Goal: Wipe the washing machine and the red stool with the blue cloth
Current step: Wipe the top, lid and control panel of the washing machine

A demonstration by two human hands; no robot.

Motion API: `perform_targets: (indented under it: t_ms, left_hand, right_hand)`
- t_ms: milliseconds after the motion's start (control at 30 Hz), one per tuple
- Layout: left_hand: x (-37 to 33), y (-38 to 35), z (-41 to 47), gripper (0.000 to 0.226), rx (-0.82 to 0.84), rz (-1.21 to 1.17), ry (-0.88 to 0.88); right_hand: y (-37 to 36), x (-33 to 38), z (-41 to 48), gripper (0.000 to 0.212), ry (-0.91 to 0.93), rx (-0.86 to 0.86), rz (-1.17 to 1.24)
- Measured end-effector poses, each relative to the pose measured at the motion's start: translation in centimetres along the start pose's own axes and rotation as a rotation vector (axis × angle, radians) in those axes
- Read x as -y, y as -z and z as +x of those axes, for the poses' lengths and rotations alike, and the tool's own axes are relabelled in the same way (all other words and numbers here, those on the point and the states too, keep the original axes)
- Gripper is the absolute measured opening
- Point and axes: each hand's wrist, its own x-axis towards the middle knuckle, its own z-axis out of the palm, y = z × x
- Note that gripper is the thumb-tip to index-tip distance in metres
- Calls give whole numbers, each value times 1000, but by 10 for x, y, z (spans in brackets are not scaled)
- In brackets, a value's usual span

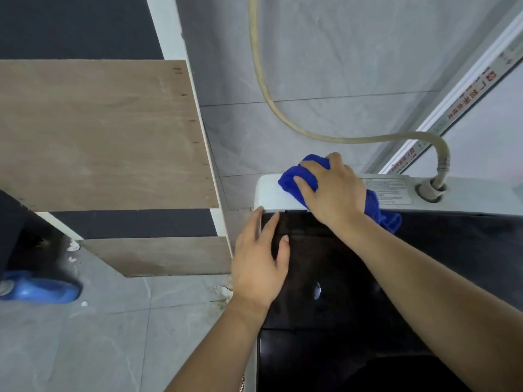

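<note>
The washing machine [268, 193] fills the lower right, with a white back panel and a glossy black lid [353, 278]. My right hand [331, 188] presses the crumpled blue cloth [294, 176] onto the white panel's left end; part of the cloth sticks out under my wrist. My left hand [260, 261] lies flat, fingers apart, on the lid's left edge and holds nothing. No red stool is in sight.
A beige hose [271, 108] runs down the grey tiled wall into a fitting [430, 190] on the machine's back right. A wooden board unit [107, 131] stands close on the left. A blue slipper [42, 290] lies on the grey floor at far left.
</note>
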Motion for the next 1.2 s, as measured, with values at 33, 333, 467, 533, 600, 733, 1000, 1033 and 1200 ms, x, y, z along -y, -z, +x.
perform_targets:
  t_ms: [33,333,467,533,600,733,1000,1033,1200]
  left_hand:
    - [0,-1,0,52,8,19,-21]
    - [-3,3,33,64,190,148,-146]
    - [-2,-4,35,64,179,132,-150]
    - [-2,-4,35,64,161,125,-169]
    - [-2,-4,36,63,160,139,-176]
    - [-5,0,35,59,180,225,-184]
    - [-24,15,34,54,280,322,-204]
    - [-34,14,31,53,277,333,-215]
    - [-109,-10,-11,53,258,311,-436]
  right_hand:
    - [1,4,-1,46,-10,2,-19]
    - [8,-53,-8,46,-168,5,-25]
    - [11,-38,-8,45,-155,14,-31]
    - [10,-43,-35,47,-53,34,9]
    - [13,-53,-40,48,-71,56,67]
    - [16,-55,-11,43,-252,39,98]
    - [68,-84,-121,42,-320,-108,352]
    - [77,-92,-144,42,-338,-150,370]
    - [99,-150,-240,38,-469,-297,435]
